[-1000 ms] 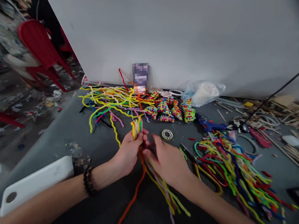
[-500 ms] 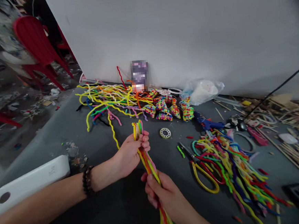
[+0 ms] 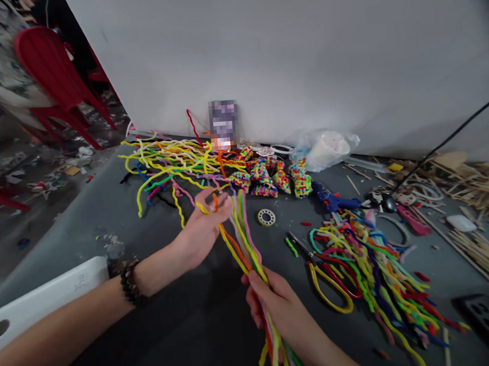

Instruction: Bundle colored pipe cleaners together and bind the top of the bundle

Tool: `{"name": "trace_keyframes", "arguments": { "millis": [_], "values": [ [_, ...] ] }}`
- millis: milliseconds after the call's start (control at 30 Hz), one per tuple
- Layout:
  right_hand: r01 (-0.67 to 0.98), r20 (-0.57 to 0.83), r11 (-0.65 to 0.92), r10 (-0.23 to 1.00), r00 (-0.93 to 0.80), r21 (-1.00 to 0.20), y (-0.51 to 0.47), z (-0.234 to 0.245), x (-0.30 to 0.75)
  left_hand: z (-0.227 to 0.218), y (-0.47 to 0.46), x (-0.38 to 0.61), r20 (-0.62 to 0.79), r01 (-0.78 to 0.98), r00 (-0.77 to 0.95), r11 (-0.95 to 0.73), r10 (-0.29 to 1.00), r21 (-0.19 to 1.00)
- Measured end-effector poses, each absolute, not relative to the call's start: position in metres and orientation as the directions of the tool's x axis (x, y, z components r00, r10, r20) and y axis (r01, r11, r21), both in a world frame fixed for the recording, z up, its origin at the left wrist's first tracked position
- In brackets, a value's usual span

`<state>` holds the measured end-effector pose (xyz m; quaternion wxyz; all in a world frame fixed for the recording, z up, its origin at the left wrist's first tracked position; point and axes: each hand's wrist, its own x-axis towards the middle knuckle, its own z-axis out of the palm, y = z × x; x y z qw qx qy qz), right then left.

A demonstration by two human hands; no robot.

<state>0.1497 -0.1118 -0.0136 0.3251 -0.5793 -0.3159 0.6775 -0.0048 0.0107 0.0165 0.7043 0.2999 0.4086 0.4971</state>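
Left hand [image 3: 201, 228] grip now loosened, bundle [image 3: 242, 236] fanned above right hand [image 3: 275, 307].

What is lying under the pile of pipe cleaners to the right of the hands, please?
Yellow-handled scissors poke out from the left edge of the pile of pipe cleaners, on the dark table. Anything deeper beneath the pile is covered.

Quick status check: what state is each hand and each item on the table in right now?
Left hand: open, fingers spread against the top of the bundle.
Right hand: closed around the bundle's middle.
Bundle: pipe cleaners gathered, raised off the table, ends fanned.
Left pile: loose, tangled.
Right pile: loose, spread out.
Scissors: lying flat, blades shut.
Plastic bag: crumpled by the wall.
Tape ring: lying flat.
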Motion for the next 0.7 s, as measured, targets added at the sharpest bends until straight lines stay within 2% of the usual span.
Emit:
{"name": "trace_keyframes", "arguments": {
  "millis": [67, 133, 267, 367, 433, 467, 500, 567, 633, 700],
  "values": [
    [-0.085, -0.583, -0.589, 0.807, -0.092, -0.803, -0.112, -0.009, 0.152, 0.022, 0.02, -0.013, -0.157, -0.32, 0.029, 0.158, 0.987, 0.934],
    [-0.089, -0.592, -0.6, 0.8, -0.098, -0.795, -0.113, -0.003, 0.154, 0.026, 0.031, -0.023, 0.027, -0.116, -0.073, -0.035, 0.997, 0.993],
    [-0.054, -0.591, -0.607, 0.788, -0.173, -0.793, -0.115, 0.003, 0.156, 0.029, 0.042, -0.034, 0.303, 0.177, -0.102, -0.282, 0.948, 0.943],
    [-0.034, -0.555, -0.567, 0.815, -0.167, -0.823, -0.115, 0.003, 0.155, 0.033, 0.024, -0.028, 0.365, 0.359, 0.037, -0.353, 0.93, 0.864],
    [-0.032, -0.52, -0.527, 0.845, -0.124, -0.849, -0.115, 0.004, 0.155, 0.036, -0.002, -0.018, 0.297, 0.462, 0.179, -0.346, 0.938, 0.816],
    [-0.025, -0.503, -0.507, 0.859, -0.098, -0.861, -0.115, 0.005, 0.156, 0.037, -0.018, -0.012, 0.233, 0.457, 0.211, -0.307, 0.949, 0.835],
    [-0.012, -0.481, -0.483, 0.874, -0.065, -0.875, -0.115, 0.006, 0.157, 0.038, -0.034, -0.007, 0.133, 0.409, 0.21, -0.21, 0.969, 0.888],
    [0.025, -0.401, -0.401, 0.916, 0.001, -0.916, -0.115, 0.008, 0.161, 0.039, -0.064, 0.002, -0.171, 0.226, 0.182, 0.128, 0.968, 0.966],
    [0.073, -0.292, -0.292, 0.956, 0.011, -0.954, -0.116, 0.009, 0.164, 0.041, -0.084, 0.009, -0.456, 0.058, 0.295, 0.461, 0.84, 0.886],
    [0.136, -0.251, -0.242, 0.966, -0.055, -0.961, -0.118, 0.009, 0.166, 0.041, -0.092, 0.012, -0.517, -0.086, 0.399, 0.592, 0.757, 0.801]
  ]
}}
